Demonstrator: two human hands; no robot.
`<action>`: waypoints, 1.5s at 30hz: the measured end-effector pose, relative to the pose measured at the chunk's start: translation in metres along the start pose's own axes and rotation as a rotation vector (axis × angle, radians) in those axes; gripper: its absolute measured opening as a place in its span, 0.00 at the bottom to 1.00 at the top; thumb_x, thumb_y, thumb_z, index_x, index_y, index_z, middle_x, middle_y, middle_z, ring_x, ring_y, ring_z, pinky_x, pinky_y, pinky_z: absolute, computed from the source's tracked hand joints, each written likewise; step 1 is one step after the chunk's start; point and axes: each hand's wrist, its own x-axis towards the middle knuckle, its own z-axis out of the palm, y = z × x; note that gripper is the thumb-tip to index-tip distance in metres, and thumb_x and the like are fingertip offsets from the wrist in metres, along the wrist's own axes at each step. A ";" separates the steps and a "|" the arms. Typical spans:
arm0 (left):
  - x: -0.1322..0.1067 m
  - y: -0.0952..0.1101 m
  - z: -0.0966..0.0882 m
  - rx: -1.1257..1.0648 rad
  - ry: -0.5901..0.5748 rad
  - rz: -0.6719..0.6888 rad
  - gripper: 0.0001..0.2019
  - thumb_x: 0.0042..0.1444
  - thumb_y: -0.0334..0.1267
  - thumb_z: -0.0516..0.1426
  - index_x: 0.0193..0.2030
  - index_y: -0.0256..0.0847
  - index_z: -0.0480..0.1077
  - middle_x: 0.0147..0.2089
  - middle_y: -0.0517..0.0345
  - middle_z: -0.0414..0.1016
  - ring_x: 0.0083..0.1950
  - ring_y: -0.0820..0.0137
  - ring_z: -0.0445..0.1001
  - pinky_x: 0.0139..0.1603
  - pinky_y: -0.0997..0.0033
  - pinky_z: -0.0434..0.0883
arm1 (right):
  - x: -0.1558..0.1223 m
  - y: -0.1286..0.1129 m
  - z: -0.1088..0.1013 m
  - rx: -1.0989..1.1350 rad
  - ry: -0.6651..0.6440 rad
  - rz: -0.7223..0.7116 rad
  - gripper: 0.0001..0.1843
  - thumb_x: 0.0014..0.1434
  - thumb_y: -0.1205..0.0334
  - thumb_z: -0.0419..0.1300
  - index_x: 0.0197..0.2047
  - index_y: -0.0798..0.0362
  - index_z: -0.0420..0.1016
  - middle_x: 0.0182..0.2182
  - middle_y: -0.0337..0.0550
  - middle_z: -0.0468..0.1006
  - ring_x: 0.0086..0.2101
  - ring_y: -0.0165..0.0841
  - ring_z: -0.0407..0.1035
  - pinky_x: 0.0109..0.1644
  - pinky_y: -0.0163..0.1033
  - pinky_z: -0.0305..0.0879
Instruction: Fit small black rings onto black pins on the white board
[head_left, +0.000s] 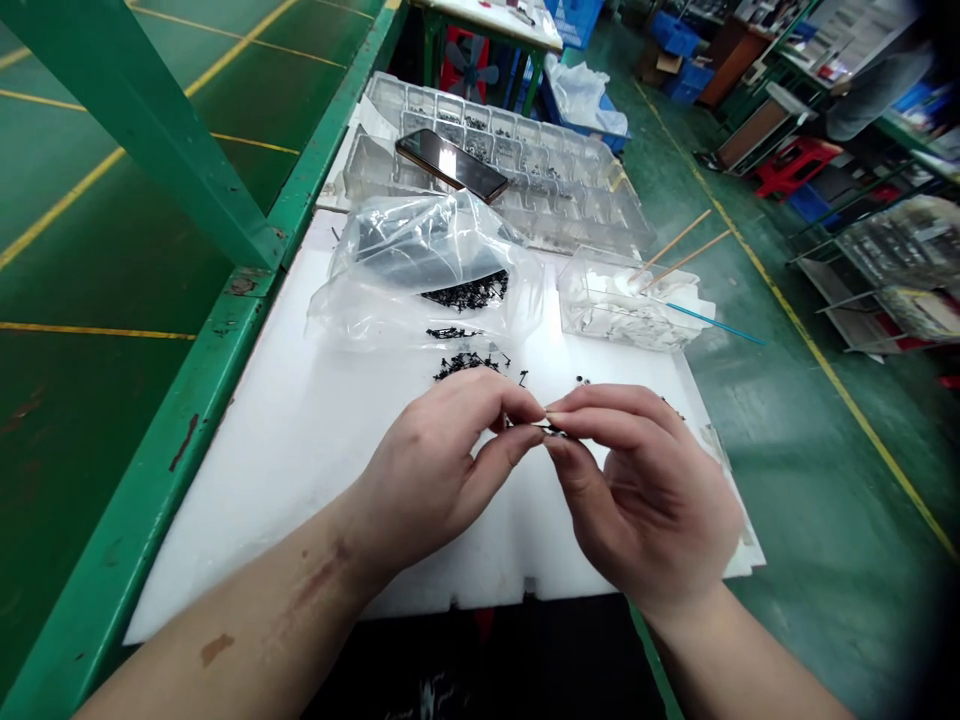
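Pinching small black part (546, 428) between fingertips of left hand (431, 470) and right hand (645, 500), fingers narrow, above white board (285, 510), near loose black parts (465, 365) beside plastic bag (390, 310), clear compartment tray (592, 200) beyond

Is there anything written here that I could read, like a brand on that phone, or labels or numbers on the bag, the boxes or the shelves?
No word, brand or number can be read in this view.
Smartphone: only glare on dark glass, no text.
Clear plastic bag: no print visible.
Far shelves: the items there are too small and blurred to read.
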 end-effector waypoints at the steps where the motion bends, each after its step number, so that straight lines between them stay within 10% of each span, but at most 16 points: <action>1: 0.001 0.001 -0.001 -0.015 -0.023 -0.023 0.04 0.74 0.28 0.62 0.47 0.41 0.76 0.42 0.57 0.83 0.43 0.69 0.80 0.45 0.69 0.76 | -0.001 0.001 0.000 0.032 0.006 0.022 0.18 0.66 0.73 0.71 0.54 0.42 0.84 0.48 0.44 0.85 0.46 0.39 0.81 0.50 0.48 0.81; 13: 0.003 0.001 -0.003 -0.433 0.061 -0.306 0.07 0.68 0.29 0.68 0.48 0.45 0.79 0.43 0.57 0.85 0.44 0.67 0.84 0.46 0.66 0.82 | -0.013 0.008 0.006 0.541 0.040 0.512 0.06 0.70 0.55 0.72 0.45 0.46 0.83 0.38 0.43 0.84 0.37 0.36 0.79 0.43 0.43 0.80; 28: -0.001 0.001 0.001 -0.570 0.017 -0.383 0.10 0.68 0.32 0.70 0.52 0.44 0.78 0.45 0.55 0.85 0.46 0.65 0.86 0.47 0.65 0.86 | -0.015 0.004 0.006 0.322 -0.110 0.430 0.06 0.69 0.58 0.72 0.41 0.47 0.81 0.40 0.43 0.83 0.41 0.37 0.77 0.45 0.44 0.77; 39: -0.008 0.004 0.009 -0.289 0.009 -0.228 0.19 0.69 0.26 0.65 0.60 0.49 0.72 0.49 0.59 0.84 0.49 0.68 0.86 0.47 0.69 0.83 | 0.017 0.000 -0.016 0.004 -0.170 -0.009 0.15 0.65 0.69 0.73 0.51 0.42 0.84 0.47 0.43 0.83 0.47 0.38 0.80 0.50 0.46 0.79; 45: -0.007 0.005 0.010 -0.285 0.038 -0.169 0.17 0.70 0.26 0.66 0.59 0.49 0.73 0.52 0.60 0.83 0.51 0.70 0.85 0.57 0.67 0.83 | 0.016 0.002 -0.016 0.097 -0.162 0.154 0.09 0.70 0.66 0.71 0.49 0.41 0.87 0.46 0.42 0.84 0.46 0.38 0.81 0.50 0.47 0.77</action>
